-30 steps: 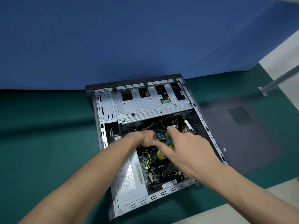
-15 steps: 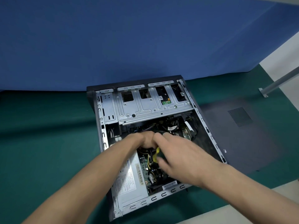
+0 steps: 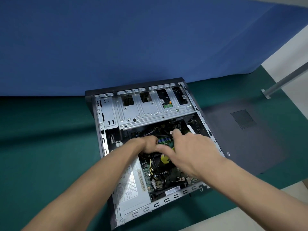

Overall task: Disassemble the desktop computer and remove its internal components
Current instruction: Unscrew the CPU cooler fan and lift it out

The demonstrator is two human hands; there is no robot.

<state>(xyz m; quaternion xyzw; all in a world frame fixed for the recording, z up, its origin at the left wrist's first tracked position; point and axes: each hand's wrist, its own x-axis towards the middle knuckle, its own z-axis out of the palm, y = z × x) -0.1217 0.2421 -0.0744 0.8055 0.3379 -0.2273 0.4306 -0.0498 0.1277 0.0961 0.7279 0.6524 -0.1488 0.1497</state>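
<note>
So the black and silver desktop computer case (image 3: 146, 139) is lying on its side on the green-covered desk (image 3: 41, 147), open side up, back near the blue cloth backdrop (image 3: 133, 39). Its dark grey vented side panel (image 3: 241, 130) is already off and lying flat just to the right of it.

Both hands are down in the middle of the case, over the green motherboard (image 3: 166, 175). The left hand (image 3: 149, 145) is curled up tight, looks like it's pinching something small near the blue memory slots (image 3: 164, 140), but I can't tell what. The right hand (image 3: 191, 152) is loose, fingers spread and reaching toward the black cables (image 3: 168, 130) under the silver drive cage (image 3: 150, 112). A yellow round thing (image 3: 165, 159) peeks out beneath its fingers, can't say what it is.

My guess is they're at the unplugging stage, connectors or RAM. Next bit needs a firm pinch on a latch and a straight pull, no yanking. The silver power supply (image 3: 131, 189) at the near left looks untouched.
</note>
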